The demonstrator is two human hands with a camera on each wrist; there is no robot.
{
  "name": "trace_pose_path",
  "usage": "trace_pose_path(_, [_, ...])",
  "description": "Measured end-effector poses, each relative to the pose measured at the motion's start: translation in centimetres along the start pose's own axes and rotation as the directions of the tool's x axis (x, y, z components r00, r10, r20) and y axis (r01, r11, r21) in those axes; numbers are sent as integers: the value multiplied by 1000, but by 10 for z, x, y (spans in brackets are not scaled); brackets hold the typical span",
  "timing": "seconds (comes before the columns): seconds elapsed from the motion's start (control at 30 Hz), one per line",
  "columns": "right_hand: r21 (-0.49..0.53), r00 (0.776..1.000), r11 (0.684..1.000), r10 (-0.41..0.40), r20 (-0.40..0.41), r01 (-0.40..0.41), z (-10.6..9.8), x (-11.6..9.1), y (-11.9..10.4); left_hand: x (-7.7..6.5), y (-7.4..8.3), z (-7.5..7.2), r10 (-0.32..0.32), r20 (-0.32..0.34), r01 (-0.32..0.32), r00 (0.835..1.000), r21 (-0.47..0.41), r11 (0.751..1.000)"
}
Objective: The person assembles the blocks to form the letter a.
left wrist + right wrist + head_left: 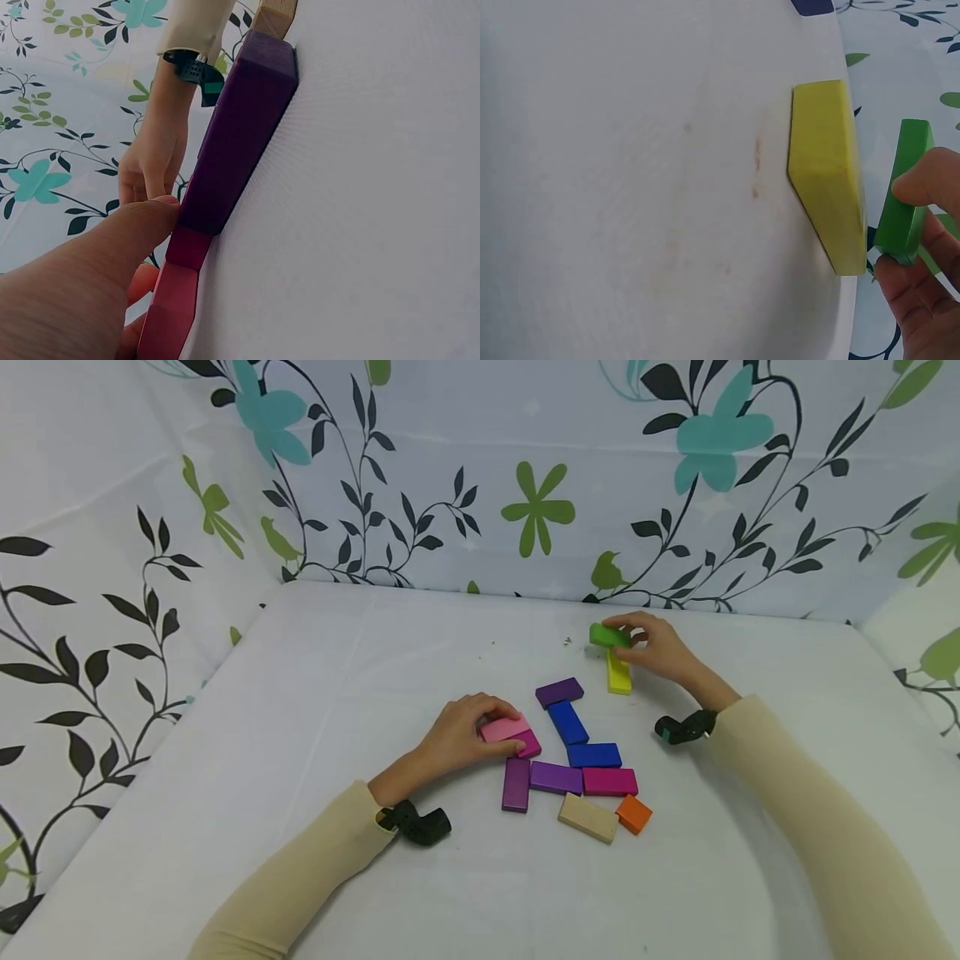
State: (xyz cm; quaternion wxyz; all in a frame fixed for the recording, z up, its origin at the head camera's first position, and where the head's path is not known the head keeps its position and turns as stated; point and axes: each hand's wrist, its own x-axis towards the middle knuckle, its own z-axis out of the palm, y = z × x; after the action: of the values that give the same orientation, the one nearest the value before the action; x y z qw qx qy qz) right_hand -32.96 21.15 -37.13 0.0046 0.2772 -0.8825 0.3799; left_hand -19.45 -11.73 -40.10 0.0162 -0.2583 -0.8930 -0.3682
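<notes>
My right hand [660,645] pinches a green block [906,187] between thumb and fingers. Below it in the head view a yellow block [618,673] lies on the table; the right wrist view shows a gap between the two blocks. On the other side, my left hand [467,732] has its fingers curled round a pink block [502,728], with the thumb by the magenta block [529,744] against it. A dark purple block [244,131] stands close to that thumb in the left wrist view.
From the left hand's blocks, a bent row runs on: a purple block [556,777], a second magenta block [610,782], two blue blocks [594,755] and another purple block [559,692]. A beige block [588,817] and an orange block [633,814] lie nearest me. Patterned cloth [450,460] rises behind the table.
</notes>
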Motion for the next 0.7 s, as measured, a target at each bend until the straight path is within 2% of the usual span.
trace_pose_path(0.7, [-52,997,997,63,-34,-65,4,17,5,0,-3,0,29,-17,-29,999,6,1000])
